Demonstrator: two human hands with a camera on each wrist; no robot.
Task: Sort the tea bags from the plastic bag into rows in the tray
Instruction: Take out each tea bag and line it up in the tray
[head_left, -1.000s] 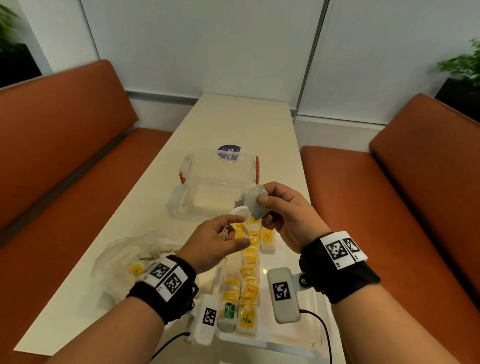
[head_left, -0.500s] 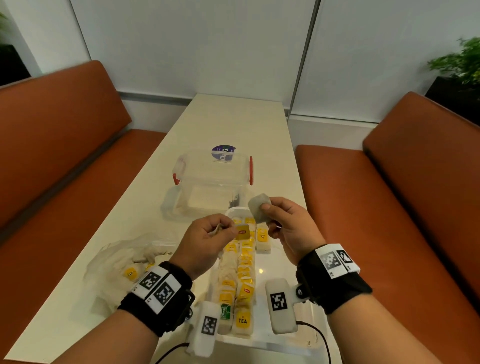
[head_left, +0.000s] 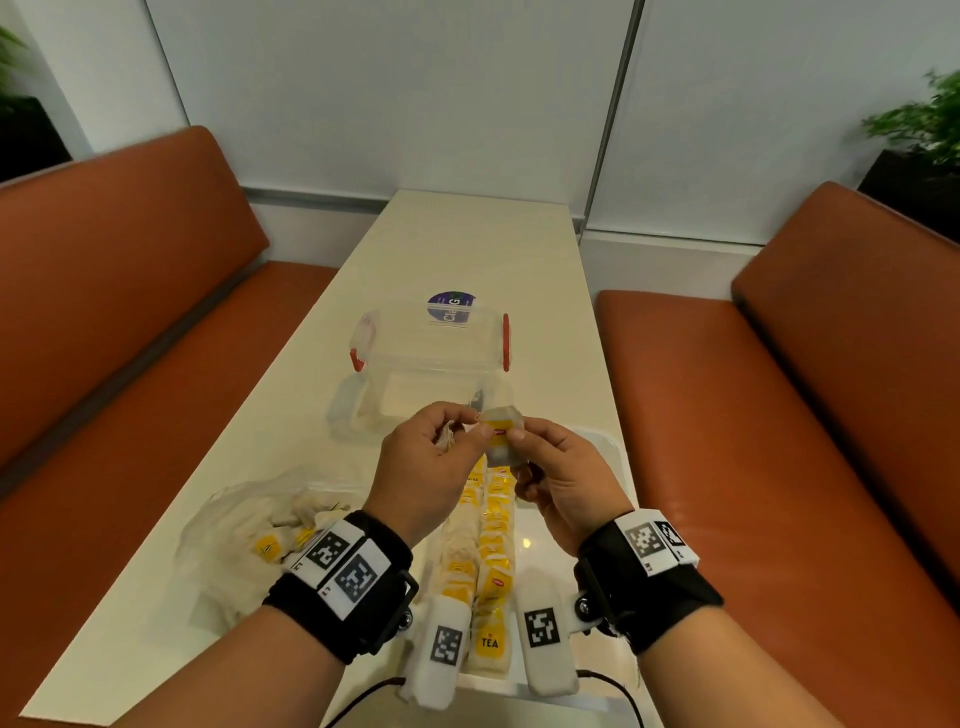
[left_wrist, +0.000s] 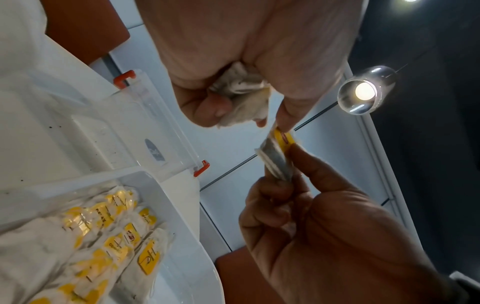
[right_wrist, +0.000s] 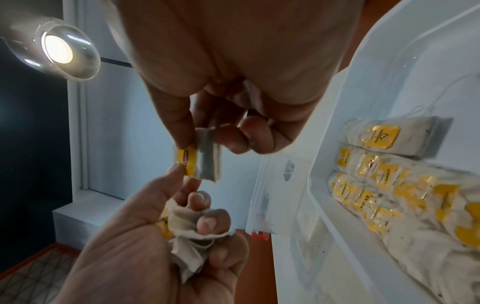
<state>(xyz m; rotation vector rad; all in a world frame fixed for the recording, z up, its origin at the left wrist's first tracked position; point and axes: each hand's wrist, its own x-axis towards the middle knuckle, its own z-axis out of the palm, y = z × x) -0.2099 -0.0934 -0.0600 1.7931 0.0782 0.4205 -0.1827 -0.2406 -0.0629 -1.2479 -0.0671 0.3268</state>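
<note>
My right hand (head_left: 519, 442) pinches a single tea bag (head_left: 503, 453) upright above the far end of the white tray (head_left: 605, 449). Its yellow tag (head_left: 498, 434) lies against the bag's face. My left hand (head_left: 475, 422) pinches that yellow tag (left_wrist: 283, 137) with thumb and forefinger, while its other fingers curl round crumpled tea bags (left_wrist: 241, 96) in the palm. The right wrist view shows the same held tea bag (right_wrist: 207, 159) and the crumpled tea bags (right_wrist: 191, 224). Rows of tea bags (head_left: 485, 551) lie in the tray. The plastic bag (head_left: 244, 525) lies at left.
A clear lidded box with red latches (head_left: 431, 340) stands just beyond the tray on the cream table (head_left: 467, 249). Orange benches (head_left: 779, 415) run along both sides. A lit glass lamp (left_wrist: 365, 91) hangs overhead.
My left hand has risen from below left to meet the right hand, bringing the yellow tag up against the tea bag. The right hand has kept its hold on the bag.
</note>
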